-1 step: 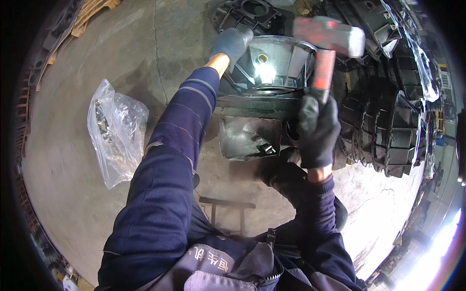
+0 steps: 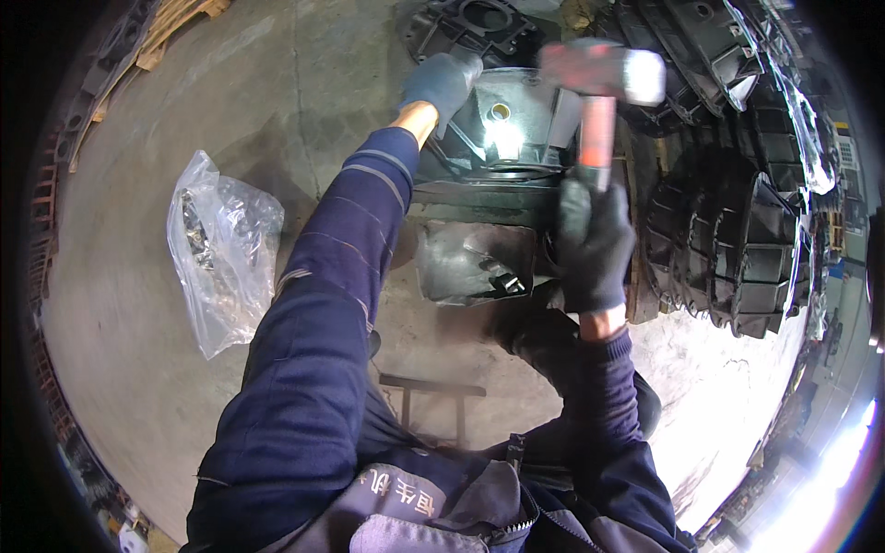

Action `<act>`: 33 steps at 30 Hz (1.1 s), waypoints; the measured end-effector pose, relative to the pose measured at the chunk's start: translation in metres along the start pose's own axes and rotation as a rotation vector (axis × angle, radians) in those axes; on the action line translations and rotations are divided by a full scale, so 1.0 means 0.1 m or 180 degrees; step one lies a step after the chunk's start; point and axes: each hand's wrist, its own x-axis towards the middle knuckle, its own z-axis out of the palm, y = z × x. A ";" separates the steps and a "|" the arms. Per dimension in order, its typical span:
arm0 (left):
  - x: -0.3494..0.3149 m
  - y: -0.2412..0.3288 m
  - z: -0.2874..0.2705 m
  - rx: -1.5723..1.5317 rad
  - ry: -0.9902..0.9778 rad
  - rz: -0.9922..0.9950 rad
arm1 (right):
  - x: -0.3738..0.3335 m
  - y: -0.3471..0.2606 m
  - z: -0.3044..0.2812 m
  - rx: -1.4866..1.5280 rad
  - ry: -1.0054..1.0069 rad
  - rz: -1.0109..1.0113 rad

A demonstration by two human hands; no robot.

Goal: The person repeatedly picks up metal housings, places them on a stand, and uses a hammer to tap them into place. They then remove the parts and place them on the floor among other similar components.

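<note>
My right hand (image 2: 595,244), in a dark glove, is closed round the handle of a hammer (image 2: 597,129). The hammer's blurred red and silver head is raised above the right side of a grey metal housing (image 2: 530,97). A small brass-coloured ring (image 2: 500,111) shows in the housing, just above a bright glare. My left hand (image 2: 441,88), in a grey glove, is closed on the housing's left rim; its fingertips are partly hidden. Below the housing, a metal tray (image 2: 442,267) holds a few small metal parts (image 2: 505,280).
A clear plastic bag (image 2: 226,253) of metal parts lies on the concrete floor to the left. Another dark casting (image 2: 475,23) sits beyond the housing. Stacked ribbed castings (image 2: 724,240) crowd the right side. Near my legs is a dark metal frame (image 2: 433,389).
The hammer and my right hand have shifted a little to the left. My left hand stays on the housing's rim.
</note>
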 end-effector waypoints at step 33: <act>0.33 -0.36 0.36 -0.0517 0.0310 0.0124 | 0.05 0.44 0.11 -0.0656 -0.0630 0.0599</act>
